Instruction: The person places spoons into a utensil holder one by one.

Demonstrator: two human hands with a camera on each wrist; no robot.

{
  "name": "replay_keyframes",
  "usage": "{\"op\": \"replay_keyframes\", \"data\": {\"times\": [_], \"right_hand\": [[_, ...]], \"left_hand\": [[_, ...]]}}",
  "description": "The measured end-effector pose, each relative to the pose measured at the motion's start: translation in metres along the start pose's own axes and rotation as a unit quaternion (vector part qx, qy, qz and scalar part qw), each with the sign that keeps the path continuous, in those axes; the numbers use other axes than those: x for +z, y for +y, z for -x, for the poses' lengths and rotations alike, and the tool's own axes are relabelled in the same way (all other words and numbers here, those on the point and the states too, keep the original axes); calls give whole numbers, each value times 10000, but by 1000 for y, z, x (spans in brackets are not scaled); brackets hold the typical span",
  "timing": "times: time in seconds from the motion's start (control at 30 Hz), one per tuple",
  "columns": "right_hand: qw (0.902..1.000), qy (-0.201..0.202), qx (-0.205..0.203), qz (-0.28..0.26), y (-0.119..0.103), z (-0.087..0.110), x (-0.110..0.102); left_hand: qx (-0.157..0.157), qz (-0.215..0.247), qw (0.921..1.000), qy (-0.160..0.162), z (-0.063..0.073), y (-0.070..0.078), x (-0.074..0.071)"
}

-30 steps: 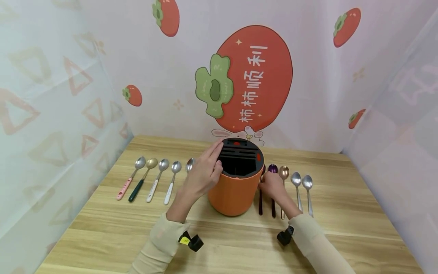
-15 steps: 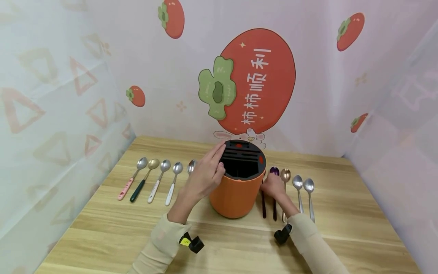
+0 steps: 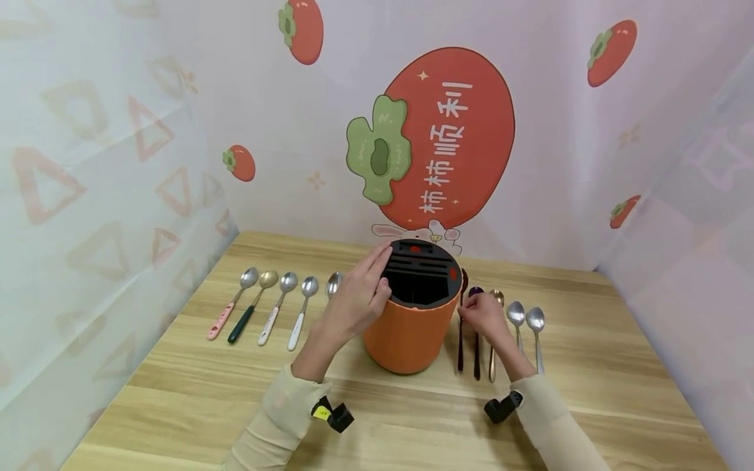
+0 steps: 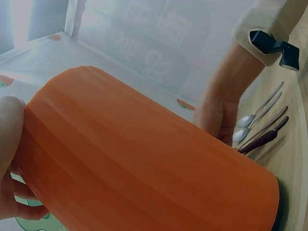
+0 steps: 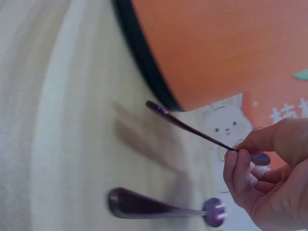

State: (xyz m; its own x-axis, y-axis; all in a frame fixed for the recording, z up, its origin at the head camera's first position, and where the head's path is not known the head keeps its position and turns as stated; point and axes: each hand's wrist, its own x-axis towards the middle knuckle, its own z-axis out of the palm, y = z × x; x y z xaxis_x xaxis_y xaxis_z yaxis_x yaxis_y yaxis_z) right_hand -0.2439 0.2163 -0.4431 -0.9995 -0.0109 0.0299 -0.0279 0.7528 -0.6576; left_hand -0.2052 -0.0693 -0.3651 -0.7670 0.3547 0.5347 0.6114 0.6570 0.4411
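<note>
An orange cylindrical utensil holder with a black slotted top stands mid-table. My left hand rests at its left upper rim with straight fingers; the left wrist view shows the thumb and fingertips against the orange wall. To the right of the holder, my right hand pinches a dark spoon by its neck between thumb and fingers. That spoon hangs above the tabletop, its shadow visible below it. Right beside it lies a purple spoon.
A copper-coloured spoon and two silver spoons lie further right. Left of the holder is a row of several spoons, among them pink-handled and green-handled ones. Printed fabric walls enclose the wooden table.
My right hand has lifted the dark spoon from the table and shifted slightly right and up. My left hand stays at the holder's rim. The head view has drifted a little.
</note>
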Motion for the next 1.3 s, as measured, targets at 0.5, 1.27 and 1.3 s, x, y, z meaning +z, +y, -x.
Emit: {"op": "replay_keyframes", "data": {"times": [0.5, 1.27, 1.3], "right_hand": [[9988, 307, 168, -348, -16, 8, -36], [9894, 457, -405, -1315, -64, 35, -79], [9889, 500, -461, -1318, -66, 36, -81]], "left_hand": [[-41, -51, 10000, -25, -2, 0, 1], [1, 44, 9999, -114, -1, 0, -1], [-13, 48, 9999, -121, -1, 0, -2]]}}
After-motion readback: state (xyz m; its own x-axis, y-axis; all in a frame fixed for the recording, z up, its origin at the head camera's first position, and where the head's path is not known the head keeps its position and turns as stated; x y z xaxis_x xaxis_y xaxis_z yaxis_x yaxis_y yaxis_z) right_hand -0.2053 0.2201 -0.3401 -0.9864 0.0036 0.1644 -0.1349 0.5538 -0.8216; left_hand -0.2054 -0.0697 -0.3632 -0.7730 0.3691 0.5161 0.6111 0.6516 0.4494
